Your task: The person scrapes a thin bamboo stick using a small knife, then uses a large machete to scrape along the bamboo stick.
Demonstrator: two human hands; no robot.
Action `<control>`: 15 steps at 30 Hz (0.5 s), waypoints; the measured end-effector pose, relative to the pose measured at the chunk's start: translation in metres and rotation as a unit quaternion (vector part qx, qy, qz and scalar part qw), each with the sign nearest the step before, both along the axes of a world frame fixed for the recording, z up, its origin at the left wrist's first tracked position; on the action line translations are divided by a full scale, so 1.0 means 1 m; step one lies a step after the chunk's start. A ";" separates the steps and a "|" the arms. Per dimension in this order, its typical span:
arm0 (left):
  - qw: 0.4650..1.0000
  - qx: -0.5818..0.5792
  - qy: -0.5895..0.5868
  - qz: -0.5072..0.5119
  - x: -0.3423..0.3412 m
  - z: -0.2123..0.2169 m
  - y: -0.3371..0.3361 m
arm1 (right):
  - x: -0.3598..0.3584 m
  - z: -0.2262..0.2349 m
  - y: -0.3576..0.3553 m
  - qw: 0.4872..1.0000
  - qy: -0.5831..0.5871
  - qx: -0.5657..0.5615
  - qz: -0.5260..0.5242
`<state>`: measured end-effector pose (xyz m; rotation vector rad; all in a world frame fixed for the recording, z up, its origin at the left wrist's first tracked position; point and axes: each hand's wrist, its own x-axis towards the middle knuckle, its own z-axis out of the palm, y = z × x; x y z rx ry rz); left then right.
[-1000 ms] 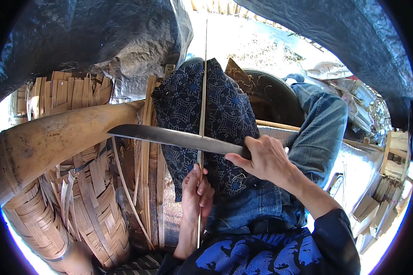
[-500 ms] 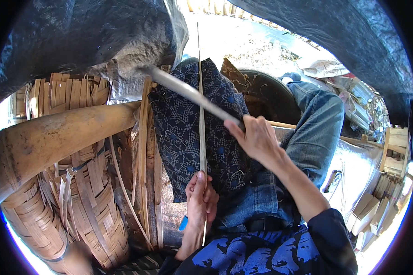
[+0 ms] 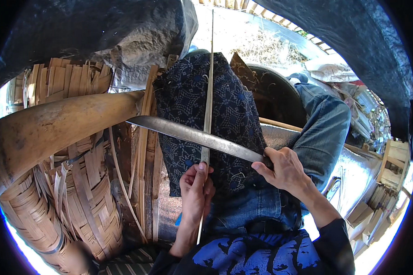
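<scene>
My left hand point(image 3: 196, 188) pinches a long, thin bamboo strip point(image 3: 209, 101) between thumb and fingers. The strip runs away from me over a dark blue patterned cloth point(image 3: 181, 105) spread on my lap, its near end passing below the hand toward my shirt. In my right hand point(image 3: 285, 170) is the handle of a long machete point(image 3: 188, 133), my fingers closed round it. The grey blade slants across the strip just ahead of my left thumb, its tip reaching left to the bamboo pole. Whether its edge bites into the strip, I cannot tell.
A thick bamboo pole point(image 3: 64, 121) juts in from the left above woven bamboo baskets point(image 3: 89, 192). Upright slats point(image 3: 147, 183) stand beside the cloth. Past my bent knee is a dark round tub point(image 3: 275, 98). Black plastic sheeting point(image 3: 101, 27) hangs overhead, and wood blocks point(image 3: 367, 211) lie at right.
The machete has come nearer to me, from above the strip's middle down to just ahead of my left thumb. My right hand has moved right and nearer. The left hand keeps its pinch.
</scene>
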<state>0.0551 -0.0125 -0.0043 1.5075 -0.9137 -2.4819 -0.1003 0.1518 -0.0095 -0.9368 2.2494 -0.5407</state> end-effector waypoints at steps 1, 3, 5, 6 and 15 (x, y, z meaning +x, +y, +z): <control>1.000 0.002 -0.003 -0.001 0.000 -0.002 0.001 | 0.000 -0.001 0.000 1.000 -0.003 0.002 -0.001; 0.999 -0.039 -0.002 0.005 0.001 -0.006 0.004 | 0.001 -0.005 0.000 0.998 0.064 -0.009 0.004; 0.999 -0.038 -0.004 0.006 0.001 -0.007 0.006 | 0.003 -0.007 0.001 0.998 0.065 0.001 0.001; 0.999 -0.037 -0.003 0.009 0.001 -0.008 0.007 | 0.004 -0.008 0.002 0.997 0.070 0.009 0.000; 0.996 -0.075 -0.041 -0.016 -0.001 -0.006 0.014 | 0.006 -0.023 -0.028 0.993 0.105 -0.039 -0.033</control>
